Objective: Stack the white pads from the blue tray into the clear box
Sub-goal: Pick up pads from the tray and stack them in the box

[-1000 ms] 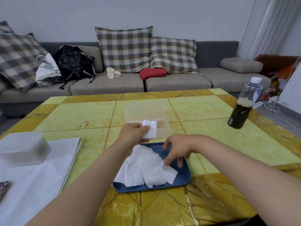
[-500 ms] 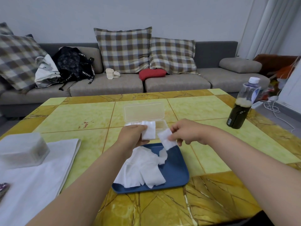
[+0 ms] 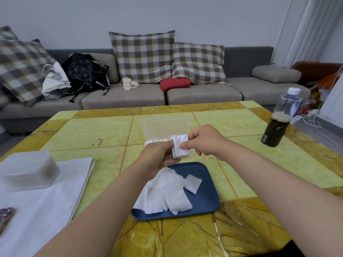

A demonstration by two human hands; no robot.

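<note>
A blue tray (image 3: 206, 199) lies on the table in front of me with several loose white pads (image 3: 165, 193) heaped on its left half. Behind it stands the clear box (image 3: 154, 140), its lid (image 3: 167, 127) hinged open toward the sofa, with white pads showing along its near edge. Both hands meet just above the box. My left hand (image 3: 157, 156) and my right hand (image 3: 206, 140) together pinch a small stack of white pads (image 3: 180, 146), held upright between them. The inside of the box is mostly hidden behind my hands.
A dark drink bottle (image 3: 278, 123) stands at the table's right side. At the left lie a white folded cloth (image 3: 46, 197) and a frosted plastic container (image 3: 26, 171). A grey sofa (image 3: 130, 97) with cushions and bags runs behind the table.
My right hand picked a pad out of the tray, lifted it and brought it onto the stack in my left hand. Both hands now hold the stack together above the box.
</note>
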